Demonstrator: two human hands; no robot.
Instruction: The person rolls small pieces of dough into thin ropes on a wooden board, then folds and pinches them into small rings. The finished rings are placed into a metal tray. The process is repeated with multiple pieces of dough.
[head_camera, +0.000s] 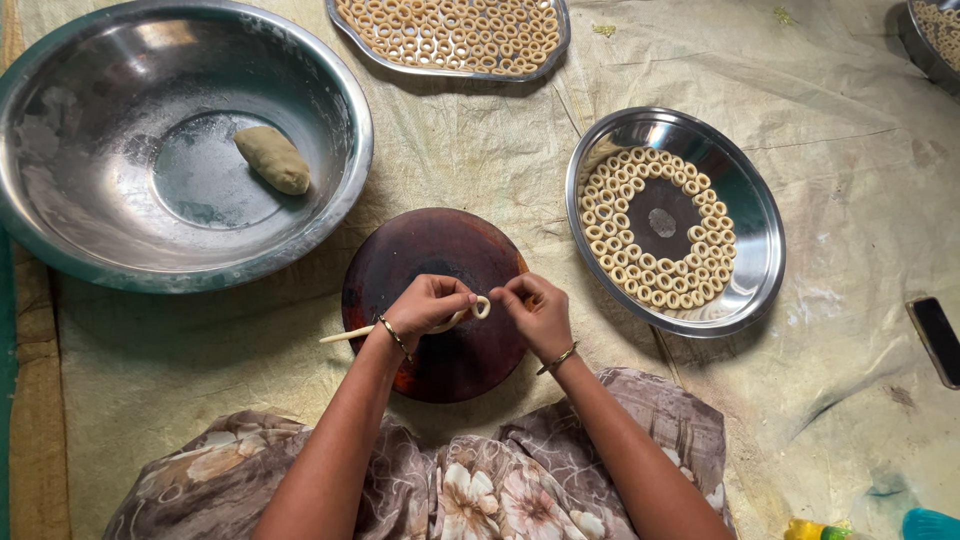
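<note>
I see my left hand (425, 305) pinching a thin dough rope (400, 328), its tail trailing out to the left, while my right hand (537, 310) has its grip closed on the curled end, a small dough ring (482, 307). Both hover over the round dark wooden board (440, 370). The steel plate (755, 215) of finished rings sits just right, handy; the dough lump (272, 159) rests in the big steel basin (60, 120).

Two hands (430, 305); three ring trays (745, 215)
</note>
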